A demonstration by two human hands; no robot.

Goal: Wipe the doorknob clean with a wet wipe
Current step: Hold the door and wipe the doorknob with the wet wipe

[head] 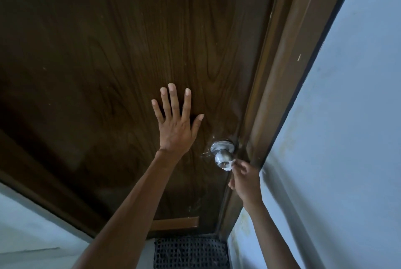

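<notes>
Two bare hands up. Right hand (245, 178) sits at 5 o'clock of the doorknob (223, 157), fingers curled, pinching a white wet wipe (230, 164). Wipe touches the knob's front face on its 4 o'clock side. Left hand (174, 129) is at 10 o'clock of the knob, fingers straight and spread, palm flat on the door (130, 51), gripping nothing. Knob is round silver metal on a round plate, near the door's latch edge. Door is dark brown woodgrain. Brown door frame (282, 73) at the knob's 3 o'clock, pale blue wall (347, 138) beyond. Black grid mat (191, 252) at 6 o'clock, by the door's foot.
</notes>
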